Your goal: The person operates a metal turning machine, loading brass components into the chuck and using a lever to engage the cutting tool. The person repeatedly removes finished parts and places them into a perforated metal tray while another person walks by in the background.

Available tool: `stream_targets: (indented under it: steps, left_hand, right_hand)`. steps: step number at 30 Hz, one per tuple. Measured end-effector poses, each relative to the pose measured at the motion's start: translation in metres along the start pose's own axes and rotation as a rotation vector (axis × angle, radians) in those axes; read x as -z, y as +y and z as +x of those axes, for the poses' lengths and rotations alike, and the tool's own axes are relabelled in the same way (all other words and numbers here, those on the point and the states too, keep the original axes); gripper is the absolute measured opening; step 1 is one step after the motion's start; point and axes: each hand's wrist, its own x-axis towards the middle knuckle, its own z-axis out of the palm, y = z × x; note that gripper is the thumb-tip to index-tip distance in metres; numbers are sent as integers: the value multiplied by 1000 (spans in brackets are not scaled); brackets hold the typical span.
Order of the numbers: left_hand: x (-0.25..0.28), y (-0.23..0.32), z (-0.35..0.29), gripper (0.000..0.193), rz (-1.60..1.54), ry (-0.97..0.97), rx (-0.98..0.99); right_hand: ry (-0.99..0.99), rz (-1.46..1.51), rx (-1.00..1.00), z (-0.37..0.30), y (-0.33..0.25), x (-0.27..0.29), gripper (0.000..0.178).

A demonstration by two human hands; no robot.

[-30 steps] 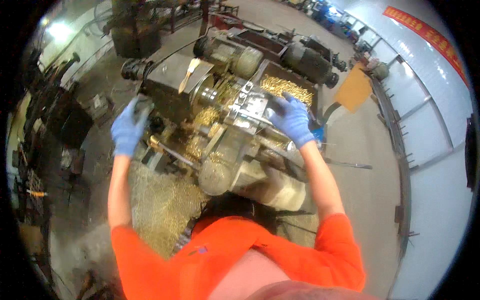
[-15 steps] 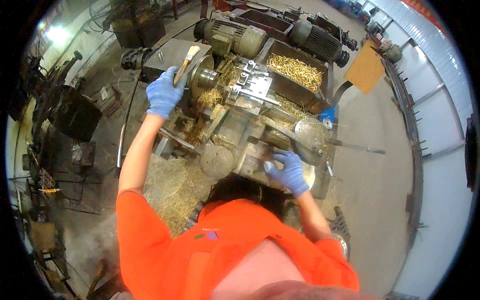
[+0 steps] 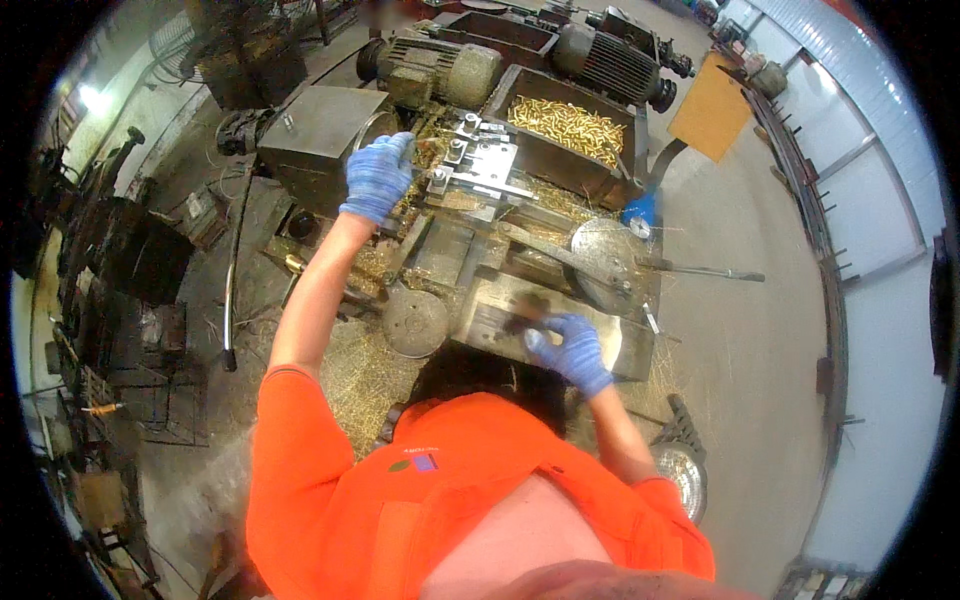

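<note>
My left hand [image 3: 378, 178], in a blue knit glove, is closed beside the round chuck [image 3: 372, 132] of a small lathe. The paintbrush it gripped a moment ago is now hidden behind the glove. Right of it lies a bright metal tool block [image 3: 485, 165] with bolted clamps. My right hand [image 3: 575, 350], gloved alike, hovers over or rests on the flat metal plate [image 3: 485, 335] at the machine's near side. Its thumb and fingers are apart. A dark blurred patch [image 3: 528, 308] shows by the fingertips; I cannot make out what it is.
A metal bin [image 3: 640, 165] holds many small brass pieces [image 3: 568, 130]. Round discs [image 3: 415, 323] and a lever [image 3: 700, 270] stick out at the front and right. Brass shavings [image 3: 370, 385] cover the floor nearby. Motors [image 3: 440, 72] stand behind, and a tan board [image 3: 710, 108] at right.
My left hand has moved right and closer to the chuck, and the brush has gone out of sight behind it. My right hand stays over the plate. The view has shifted slightly.
</note>
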Motion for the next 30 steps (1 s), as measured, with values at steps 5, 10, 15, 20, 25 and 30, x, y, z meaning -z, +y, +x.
stream_targets:
  steps: [5,10,15,20,25,30]
  left_hand:
    - [-4,0,1,17,-71,139,14]
    - [-1,4,-11,17,187,-285,-83]
    - [-2,-7,8,15,70,-229,-94]
    - [-16,-8,30,17,-55,24,-72]
    - [-16,10,53,20,-45,26,3]
    - [-28,1,50,15,159,-347,-77]
  right_hand:
    - [-43,-3,-60,-10,7,-2,37]
    - [-53,-17,-78,-15,6,-2,37]
    - [-25,53,-88,-21,15,-5,35]
    - [-1,18,-95,-19,10,4,33]
    - [30,9,-121,-34,13,1,32]
    - [-13,19,-210,-49,24,-3,35]
